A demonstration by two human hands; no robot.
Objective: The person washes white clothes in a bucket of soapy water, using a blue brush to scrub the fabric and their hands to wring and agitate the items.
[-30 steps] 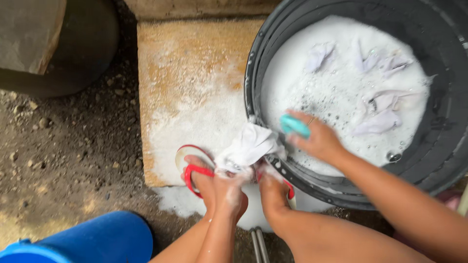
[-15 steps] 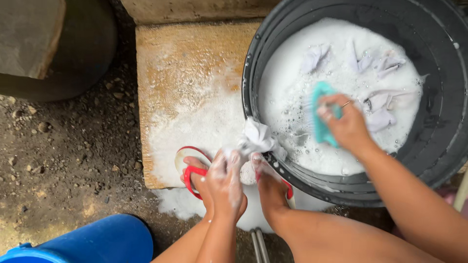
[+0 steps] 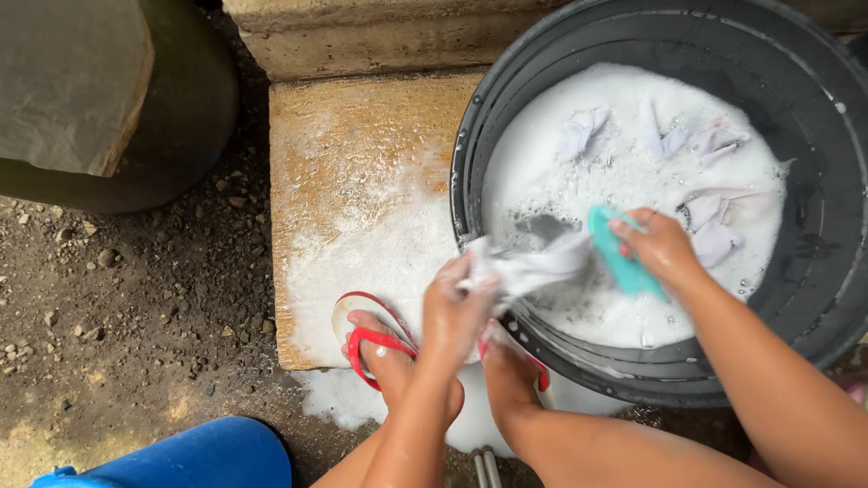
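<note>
The white cloth (image 3: 533,267) is hanging wet and wrung into a soft, wrinkled band, stretching across the near rim of the black plastic basin (image 3: 818,298), between the person's two hands. It is looking soaked and slightly grey in its folds, with suds clinging to it.

Going from the left, a dark round container (image 3: 194,117) is standing on the stony ground (image 3: 136,298), and a blue plastic drum (image 3: 194,456) is showing at the bottom edge. A foam-covered stone slab (image 3: 353,145) is lying beside the basin. At its near edge, the person's feet are resting in red flip-flops (image 3: 366,343).

The left hand (image 3: 457,312) is closing its fingers around the near end of the cloth, gripping it tightly just outside the basin. The right hand (image 3: 665,244) is curling its fingers around a teal scrubbing brush (image 3: 619,258), which is touching the cloth's far end over the soapy water (image 3: 615,172). More pale garments (image 3: 696,145) are floating half sunk in the foam farther right.
</note>
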